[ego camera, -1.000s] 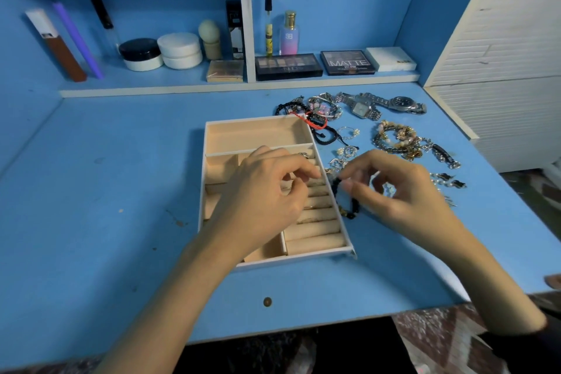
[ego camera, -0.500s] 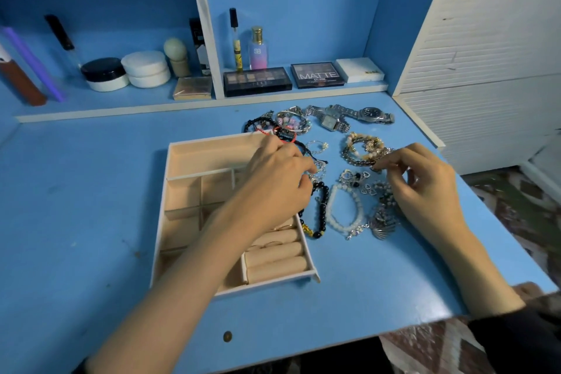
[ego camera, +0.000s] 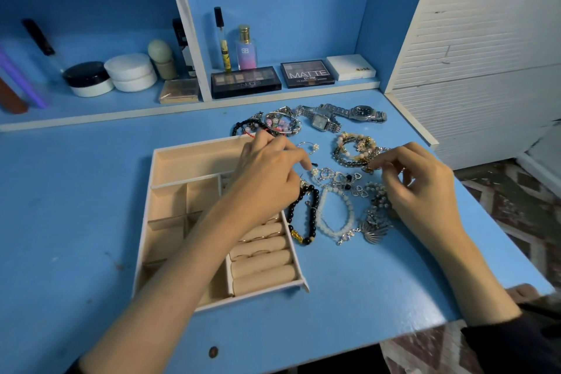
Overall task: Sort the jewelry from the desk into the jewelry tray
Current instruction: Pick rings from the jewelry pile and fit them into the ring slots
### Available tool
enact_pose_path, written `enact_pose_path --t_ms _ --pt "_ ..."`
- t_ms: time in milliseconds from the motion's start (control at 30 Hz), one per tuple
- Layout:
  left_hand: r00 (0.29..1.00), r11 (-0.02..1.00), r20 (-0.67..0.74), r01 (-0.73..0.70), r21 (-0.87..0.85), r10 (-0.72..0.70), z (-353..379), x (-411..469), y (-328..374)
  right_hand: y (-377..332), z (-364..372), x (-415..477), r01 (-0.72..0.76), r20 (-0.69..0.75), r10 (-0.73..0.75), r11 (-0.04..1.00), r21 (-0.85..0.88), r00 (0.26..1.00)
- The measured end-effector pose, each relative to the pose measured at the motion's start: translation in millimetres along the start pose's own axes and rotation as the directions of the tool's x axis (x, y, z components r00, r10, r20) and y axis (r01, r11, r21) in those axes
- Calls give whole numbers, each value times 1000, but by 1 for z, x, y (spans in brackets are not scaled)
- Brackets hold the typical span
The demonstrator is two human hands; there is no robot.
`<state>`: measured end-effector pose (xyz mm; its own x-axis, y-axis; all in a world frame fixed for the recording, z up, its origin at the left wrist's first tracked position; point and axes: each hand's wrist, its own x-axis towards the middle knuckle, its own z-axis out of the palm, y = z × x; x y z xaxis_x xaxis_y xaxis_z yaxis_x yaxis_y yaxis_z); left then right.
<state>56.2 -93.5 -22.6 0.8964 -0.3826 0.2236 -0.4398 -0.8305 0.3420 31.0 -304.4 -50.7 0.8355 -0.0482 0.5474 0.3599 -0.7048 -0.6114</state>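
Jewelry (ego camera: 337,179) loose on the worktop (ego camera: 364,282), just right of the jewelry tray (ego camera: 194,144): black bead bracelet (ego camera: 315,200) just beside the tray wall, white bead bracelet (ego camera: 321,222) next to it, chain bracelet cluster (ego camera: 343,158) farther back. Right hand (ego camera: 425,191) pinching at the cluster's near edge. Left hand (ego camera: 267,176) curled over the tray's far right corner; contents of its fingers not discernible. Judged light, limp, tangle-prone; chains likely to snag neighbours. Recommend taking one strand only, at a bead or clasp, and lifting slowly.

Left hand (ego camera: 267,174), right hand (ego camera: 422,191): bare, forearms bare; dark sleeve (ego camera: 510,343) at right elbow.
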Motion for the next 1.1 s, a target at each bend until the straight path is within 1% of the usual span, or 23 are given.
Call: enact_pose_path --t_ms 33,100,200,267,367,400,500,600,800,900,1000,1100 --pt "1000 1000 4 -6 -14 6 -1 -1 0 0 0 0 -1 -2 1 1000 1 1000" --pt "998 1000 61 -16 -17 17 -4 -2 1 1 0 -1 -3 0 3 1000 2 1000" --pt "988 998 151 -30 50 22 -4 -2 1 2 1 -1 0 6 0 1000 -8 1000" --pt "989 998 147 -24 66 14 -3 -3 1 3 2 -2 0 9 0 1000 -15 1000" --pt "999 1000 46 -9 27 8 -4 -3 -2 3 2 -2 -2 18 2 1000 -14 1000" --pt "999 1000 35 -19 9 19 -5 -3 -3 3 2 -2 -1 19 1 1000 -14 1000" --pt "994 998 93 -60 -24 62 -8 -3 -2 3 2 -1 -9 10 9 1000 -4 1000" --pt "986 998 153 -58 -1 58 -8 -2 0 3 2 -1 -26 -15 27 1000 13 1000" --pt "981 991 193 -34 133 8 -5 2 3 5 0 0 -91 -57 92 996 26 994" --pt "986 987 167 -25 159 -2 -2 4 4 6 -2 1 -144 -91 146 989 28 985" --pt "996 995 89 -26 101 17 0 6 10 9 -6 2 -232 -160 232 973 22 959" --pt "994 999 100 -46 -11 47 3 9 22 11 -9 3 -325 -183 322 946 16 929"
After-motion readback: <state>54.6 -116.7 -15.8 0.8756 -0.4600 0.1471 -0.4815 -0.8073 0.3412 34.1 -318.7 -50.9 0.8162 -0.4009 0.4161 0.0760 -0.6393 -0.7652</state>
